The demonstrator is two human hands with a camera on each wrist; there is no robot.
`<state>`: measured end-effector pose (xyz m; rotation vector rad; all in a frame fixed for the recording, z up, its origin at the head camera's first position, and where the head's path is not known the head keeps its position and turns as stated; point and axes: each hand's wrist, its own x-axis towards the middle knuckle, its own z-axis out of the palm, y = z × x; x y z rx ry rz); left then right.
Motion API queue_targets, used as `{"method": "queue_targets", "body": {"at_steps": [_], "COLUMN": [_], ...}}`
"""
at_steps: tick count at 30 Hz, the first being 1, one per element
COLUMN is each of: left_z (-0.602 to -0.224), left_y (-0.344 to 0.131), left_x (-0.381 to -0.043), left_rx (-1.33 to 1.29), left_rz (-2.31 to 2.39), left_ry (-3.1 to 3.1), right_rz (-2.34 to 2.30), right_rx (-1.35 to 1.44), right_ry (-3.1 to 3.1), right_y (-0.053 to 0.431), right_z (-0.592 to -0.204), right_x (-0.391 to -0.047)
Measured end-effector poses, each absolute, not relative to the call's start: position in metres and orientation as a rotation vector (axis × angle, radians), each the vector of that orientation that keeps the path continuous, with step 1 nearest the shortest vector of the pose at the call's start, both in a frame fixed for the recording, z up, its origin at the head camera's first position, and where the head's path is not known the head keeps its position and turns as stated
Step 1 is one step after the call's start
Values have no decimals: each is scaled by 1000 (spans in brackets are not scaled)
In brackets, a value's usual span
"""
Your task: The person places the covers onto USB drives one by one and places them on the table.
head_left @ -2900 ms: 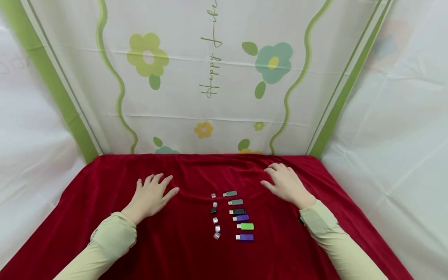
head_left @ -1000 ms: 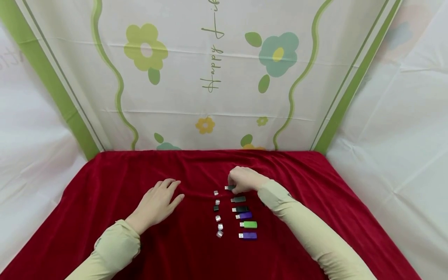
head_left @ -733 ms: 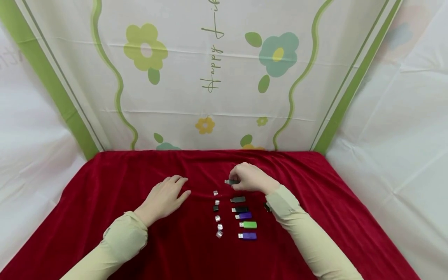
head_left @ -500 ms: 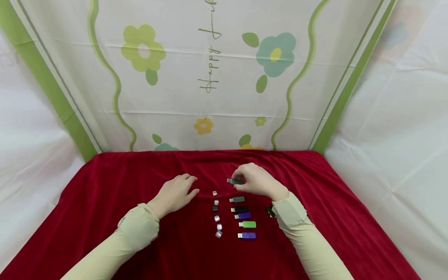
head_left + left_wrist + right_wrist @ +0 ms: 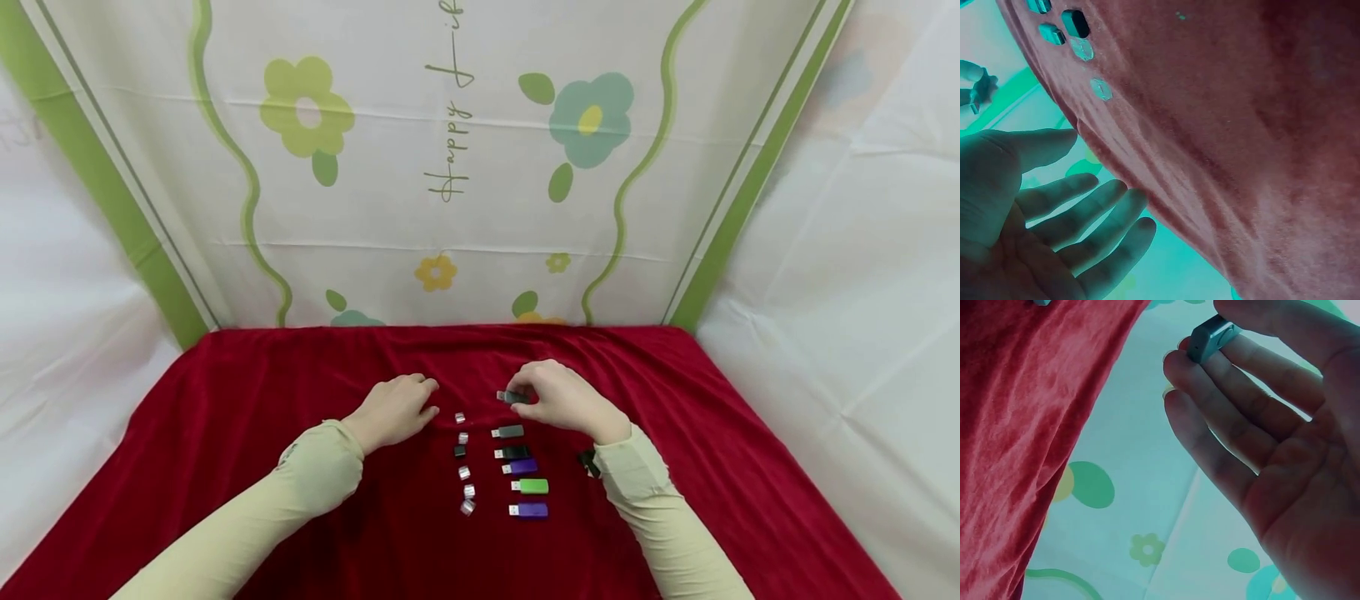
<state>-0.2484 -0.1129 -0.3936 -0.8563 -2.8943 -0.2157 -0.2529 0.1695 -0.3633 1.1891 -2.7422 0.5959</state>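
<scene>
My right hand (image 5: 566,398) pinches a grey USB stick (image 5: 513,397) between thumb and fingertips, its metal plug pointing left; the right wrist view shows the stick's grey body (image 5: 1213,336) at the fingertips. My left hand (image 5: 397,408), fingers loosely bent and holding nothing, hovers left of the small caps. Nearest to it is a clear cap (image 5: 460,418), at the far end of a column of several clear caps and one black cap (image 5: 460,451). Right of the caps lie another grey USB stick (image 5: 507,432), a black one (image 5: 512,452), two purple ones (image 5: 529,510) and a green one (image 5: 530,486).
A wrinkled red cloth (image 5: 420,542) covers the table. Behind it hangs a white curtain (image 5: 480,208) printed with flowers, and plain white sheets rise at both sides. A dark object (image 5: 590,463) shows beside the right cuff.
My right hand has come in from the right, gripped the farthest grey USB stick, lifted it and drawn slightly back to the right. My left hand has moved right, closer to the caps.
</scene>
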Motion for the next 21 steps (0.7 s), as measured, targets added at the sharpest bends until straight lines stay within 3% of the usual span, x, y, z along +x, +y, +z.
{"method": "queue_targets", "body": {"at_steps": [21], "left_z": [-388], "left_y": [-83], "left_x": [-266], "left_rx": [-1021], "left_rz": [-167], "left_ry": [-2865], "right_rz": [540], "right_rx": [1212], "right_ry": [-2722], "right_y": [166], "right_z": [-357], "right_x": [-245]}}
